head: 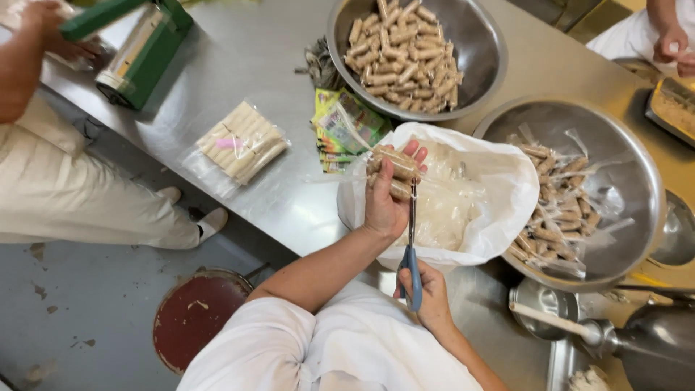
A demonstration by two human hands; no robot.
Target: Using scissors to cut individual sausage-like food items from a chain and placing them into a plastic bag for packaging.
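My left hand [386, 197] grips a small clear packet of tan rolled snacks [392, 171] above a white plastic bag [499, 195] holding a stack of clear wrappers. My right hand [427, 293] holds blue-handled scissors [412, 261] upright, with the blades reaching up to the packet's edge. A steel bowl [637, 156] to the right holds several wrapped snack packets. Another steel bowl [481, 29] farther off is piled with unwrapped snack rolls.
A sealed bag of pale sticks [242, 141] and colourful printed wrappers [347, 127] lie on the steel table [239, 58]. A green sealing machine [141, 47] stands at the far left under another person's hand [51, 29]. A second person's hand [670, 43] is top right. A red stool [195, 315] stands below.
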